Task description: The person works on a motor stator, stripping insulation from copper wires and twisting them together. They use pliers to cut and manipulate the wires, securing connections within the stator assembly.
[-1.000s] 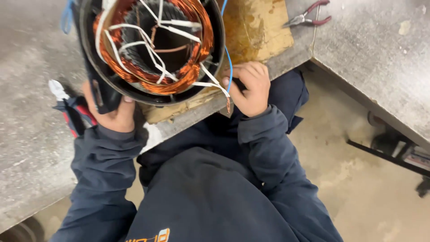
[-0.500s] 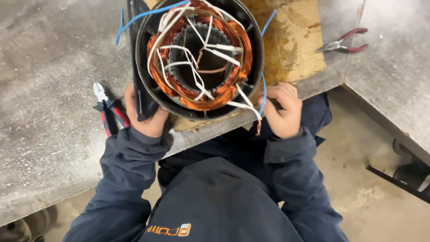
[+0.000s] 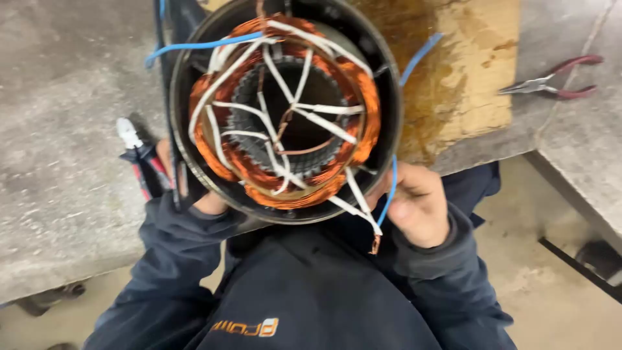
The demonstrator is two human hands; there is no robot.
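Observation:
A round motor stator [image 3: 285, 110] in a dark housing stands on end at the bench edge, with copper windings and white-sleeved leads crossing its bore. My left hand [image 3: 206, 202] grips the housing's lower left rim and is mostly hidden behind it. My right hand [image 3: 418, 204] is closed at the lower right rim, pinching a blue wire [image 3: 391, 188] and a white-sleeved lead [image 3: 356, 206] whose bare copper end hangs below. Red-and-black cutters [image 3: 139, 162] lie on the bench just beside my left hand.
The stator stands partly on a stained yellowish wooden board [image 3: 466, 84] on a grey bench [image 3: 65, 129]. Red-handled needle-nose pliers [image 3: 551, 81] lie at the right. A second bench edge [image 3: 583, 149] runs along the right, above a concrete floor [image 3: 531, 272].
The stator now fills more of the view and sits lower and further right. Both hands keep their places, the left on the housing and the right on the leads.

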